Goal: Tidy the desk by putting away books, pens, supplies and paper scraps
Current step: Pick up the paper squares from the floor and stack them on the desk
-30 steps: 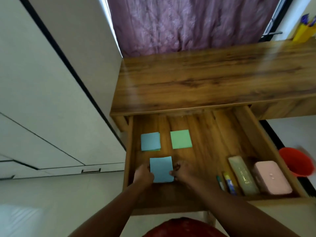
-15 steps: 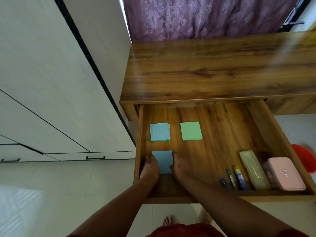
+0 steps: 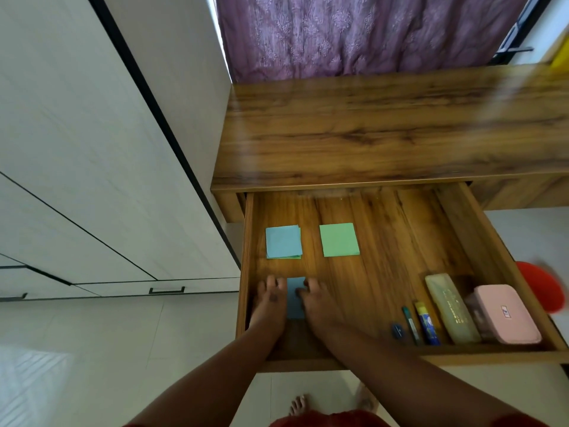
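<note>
Blue paper (image 3: 295, 298) lies flat on the drawer (image 3: 480, 229) floor, front-left corner, btwn both hands: left hand (image 3: 268, 300) and right hand (image 3: 317, 303) flank it, fingers loosely curled at its edges, neither nearer.

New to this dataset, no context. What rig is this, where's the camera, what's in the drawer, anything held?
There is no robot: a person works bare-handed, and one wide-angle camera on their head looks down at the hands. The wooden desk's drawer is pulled open. Both hands reach in: the left hand and right hand flank a blue paper pad, fingers touching its edges; whether it is in a real grip or just being set flat is unclear. Farther back lie a blue paper stack and a green paper stack. At the right: a pink case, a yellowish pencil case, a glue stick, a pen.
</note>
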